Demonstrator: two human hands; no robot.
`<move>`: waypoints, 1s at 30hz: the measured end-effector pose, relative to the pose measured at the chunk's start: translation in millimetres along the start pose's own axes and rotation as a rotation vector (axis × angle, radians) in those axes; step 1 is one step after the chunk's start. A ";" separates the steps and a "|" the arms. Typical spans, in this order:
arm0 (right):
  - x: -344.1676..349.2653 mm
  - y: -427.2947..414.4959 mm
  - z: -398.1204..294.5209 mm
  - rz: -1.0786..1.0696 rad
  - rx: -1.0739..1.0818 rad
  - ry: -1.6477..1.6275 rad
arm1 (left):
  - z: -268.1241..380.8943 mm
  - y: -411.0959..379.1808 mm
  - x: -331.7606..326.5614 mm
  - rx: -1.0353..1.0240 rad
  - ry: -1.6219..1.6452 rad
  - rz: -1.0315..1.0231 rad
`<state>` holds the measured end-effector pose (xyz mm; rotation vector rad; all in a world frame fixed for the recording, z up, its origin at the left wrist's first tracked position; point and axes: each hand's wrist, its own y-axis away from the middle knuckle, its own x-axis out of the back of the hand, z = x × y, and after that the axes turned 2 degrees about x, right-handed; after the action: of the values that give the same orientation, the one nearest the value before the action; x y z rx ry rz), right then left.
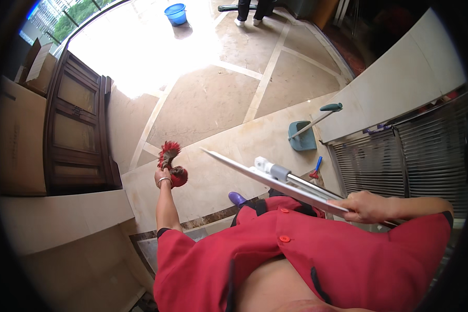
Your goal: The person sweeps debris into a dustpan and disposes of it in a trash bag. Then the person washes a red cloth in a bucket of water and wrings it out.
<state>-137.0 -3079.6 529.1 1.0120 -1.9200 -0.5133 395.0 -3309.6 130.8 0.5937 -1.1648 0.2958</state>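
Note:
My left hand [162, 176], with a bracelet at the wrist, is held out over the floor. It grips a red, fringed mop pad [179, 176] with grey-brown patches, which hangs bunched on both sides of the fist. On the other side, my right hand [364, 206] grips the end of a white flat mop plate [241, 173]. That plate slants across the front of my body, raised off the floor. A grey and white joint [275, 169] links it to a metal pole [316, 188], which runs back past my right hand.
A green dustpan [302, 136] and a blue-handled red scraper or brush [316, 167] are to the right, near a metal shutter [368, 163]. A wooden cabinet [76, 128] and cardboard boxes [21, 144] line the left. Far ahead are a blue bucket [175, 15] and another person's legs [250, 9].

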 end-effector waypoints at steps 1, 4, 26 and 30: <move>-2.9 -8.3 11.3 0.003 -0.053 -0.044 | -10.2 2.0 3.3 -0.015 -0.053 0.041; -43.7 -39.4 70.1 0.055 0.015 -0.246 | -28.4 16.4 0.2 0.031 -0.042 0.002; -257.5 -171.6 322.8 0.046 -0.850 -1.675 | -137.5 146.4 4.2 -0.081 -0.109 -0.114; -263.3 -169.0 352.9 -0.029 -0.853 -1.099 | -73.9 165.3 9.0 -0.194 -0.067 -0.107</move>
<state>-286.9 -2978.1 93.7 0.1341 -2.1522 -1.9890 370.8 -3133.5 166.3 0.4962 -1.2061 0.0705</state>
